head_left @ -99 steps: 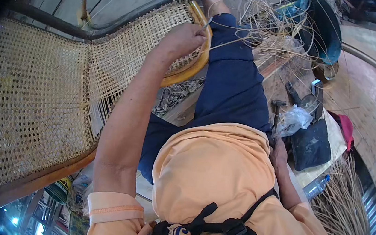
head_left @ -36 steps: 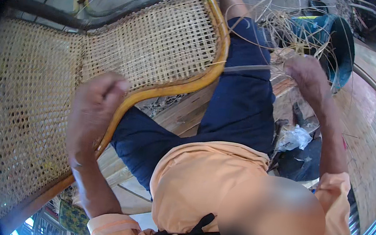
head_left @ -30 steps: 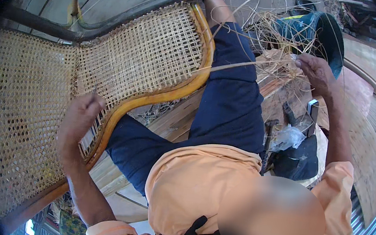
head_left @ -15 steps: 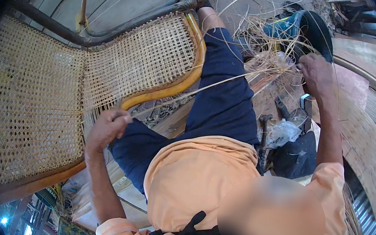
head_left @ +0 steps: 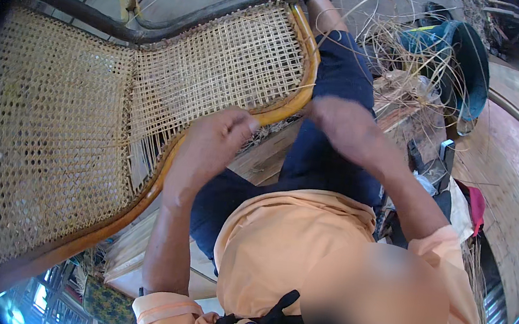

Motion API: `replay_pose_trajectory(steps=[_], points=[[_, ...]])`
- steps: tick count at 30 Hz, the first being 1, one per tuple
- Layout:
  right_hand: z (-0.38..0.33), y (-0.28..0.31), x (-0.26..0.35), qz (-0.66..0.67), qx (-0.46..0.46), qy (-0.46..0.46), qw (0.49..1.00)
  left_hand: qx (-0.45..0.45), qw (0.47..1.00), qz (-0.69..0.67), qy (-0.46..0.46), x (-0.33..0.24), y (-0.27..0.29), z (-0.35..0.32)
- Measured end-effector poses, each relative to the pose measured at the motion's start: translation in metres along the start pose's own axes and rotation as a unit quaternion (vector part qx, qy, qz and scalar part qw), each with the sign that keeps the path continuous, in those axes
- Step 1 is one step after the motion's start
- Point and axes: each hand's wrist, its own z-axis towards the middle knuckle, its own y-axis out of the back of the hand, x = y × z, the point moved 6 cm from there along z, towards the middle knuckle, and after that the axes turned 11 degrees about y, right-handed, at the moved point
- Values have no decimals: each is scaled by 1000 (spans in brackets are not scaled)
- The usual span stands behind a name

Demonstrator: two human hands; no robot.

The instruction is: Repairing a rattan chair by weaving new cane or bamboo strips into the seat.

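Note:
A chair with a woven cane seat (head_left: 218, 71) and cane back (head_left: 51, 138) lies at my left, edged by a yellow-brown rim (head_left: 302, 93). My left hand (head_left: 210, 147) is closed in a pinch over the rim's near side, by the loose open strands of the weave. Whatever its fingertips hold is too thin to make out. Farther right, my right hand (head_left: 343, 127) hovers above my thigh, close to the rim's outer curve. Motion blurs its bent fingers, so their grip cannot be told.
A tangle of loose cane strands (head_left: 411, 70) spreads beside a dark green bucket (head_left: 474, 77) at the far right. Wide thin boards (head_left: 500, 183) lie along the right side. A dark metal bar (head_left: 84, 17) borders the chair. Wooden pieces lie beneath my legs.
My right hand has come left from the cane tangle to the chair rim. My left hand has moved right and farther out along the rim. The strand stretched between them no longer shows clearly.

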Motion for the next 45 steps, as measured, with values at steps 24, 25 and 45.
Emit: replay_pose_trajectory(steps=[24, 25, 45], points=[[49, 1, -55, -4, 46, -115, 992, 29, 945, 324, -25, -1, 8, 78], [50, 1, -56, -2, 45, -117, 992, 31, 945, 326, -26, -3, 3, 81], [59, -4, -58, -63, -11, -80, 995, 88, 950, 297, 34, 16, -3, 106]])
